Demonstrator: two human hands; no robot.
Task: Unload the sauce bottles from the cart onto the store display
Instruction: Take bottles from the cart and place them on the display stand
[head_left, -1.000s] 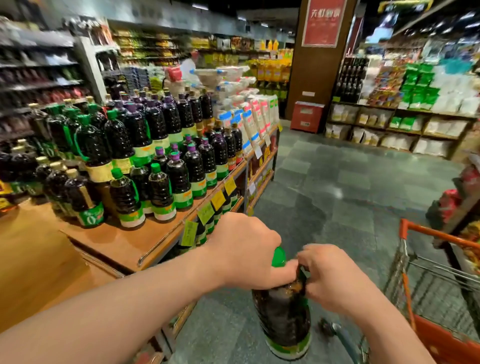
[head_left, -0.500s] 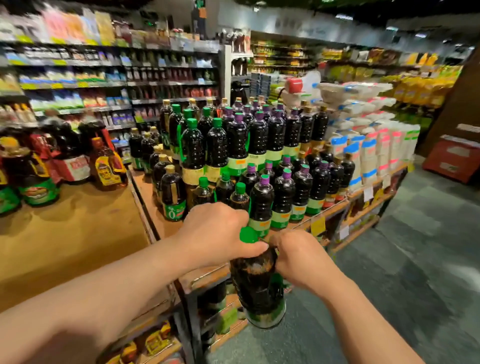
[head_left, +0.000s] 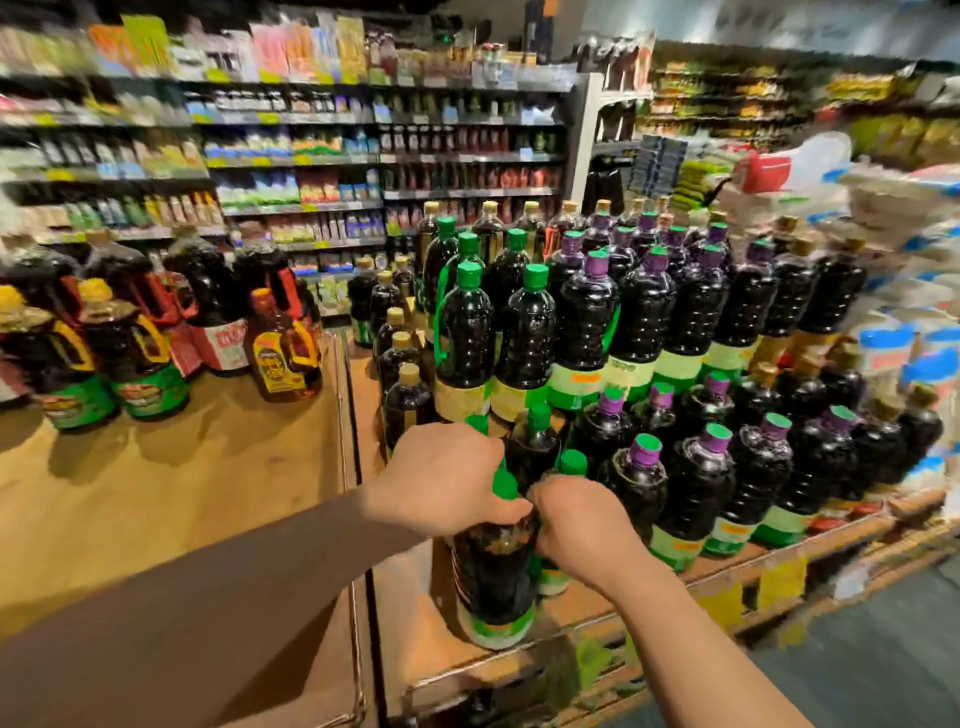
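A dark sauce bottle (head_left: 493, 577) with a green cap and a green-and-white label stands upright at the front left of the wooden display (head_left: 410, 629). My left hand (head_left: 447, 486) grips its neck from the left. My right hand (head_left: 582, 522) grips the neck from the right, touching the left hand. The bottle's base is at the display's surface near the front edge; I cannot tell if it rests there. Several similar green-capped bottles (head_left: 467, 338) and purple-capped bottles (head_left: 696, 478) stand in rows just behind and to the right. The cart is out of view.
A second wooden table (head_left: 171, 499) on the left carries handled jugs (head_left: 283, 353) along its back. Tall store shelves (head_left: 311, 156) fill the background. White packages (head_left: 914, 322) are stacked at the far right. Yellow price tags (head_left: 779, 582) hang on the display's front rail, with grey floor (head_left: 883, 654) below right.
The view has swung left from the cart and aisle to the display. Both hands carried the bottle forward and over the display's front left corner, lowering it to the surface.
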